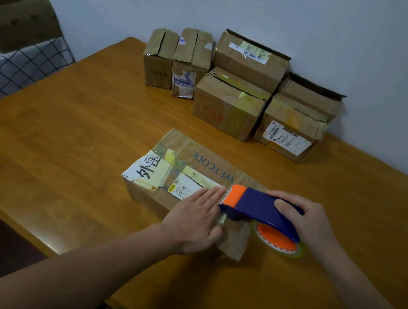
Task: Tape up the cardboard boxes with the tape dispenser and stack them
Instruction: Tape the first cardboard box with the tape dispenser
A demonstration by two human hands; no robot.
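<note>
The box (pixel 191 163) lies flat near the middle of the bench (pixel 67 148), its patched, label-covered top facing up and one short end turned towards the person. The tape dispenser (pixel 258 209) rests its orange head on the top face at that near end, while its tape roll (pixel 277 239) hangs past the box's edge, just above the bench. The right hand (pixel 303 220) grips the blue handle, fingers curled round it. The left hand (pixel 196 216) lies open and flat on the box, its straight fingers (pixel 214 195) just beside the dispenser's head, apparently pinning the start of a strip, though the tape itself is hard to make out.

This looks like the opening of a run along the top seam. To do it well, the left hand should press firmly enough that neither the tape end nor the box slides when the pull begins. The dispenser wants a straight, steady draw towards the far end, with its head kept low so the strip lies down without creases. The old labels and tape make the surface uneven, so a rub-down afterwards would help. The left fingertips sit very close to the cutting edge — they are best slid back first.

Beyond, the other boxes (pixel 231 100) stand grouped by the wall, one resting on top of others; a checked cloth (pixel 13 70) lies off the bench's left side.
</note>
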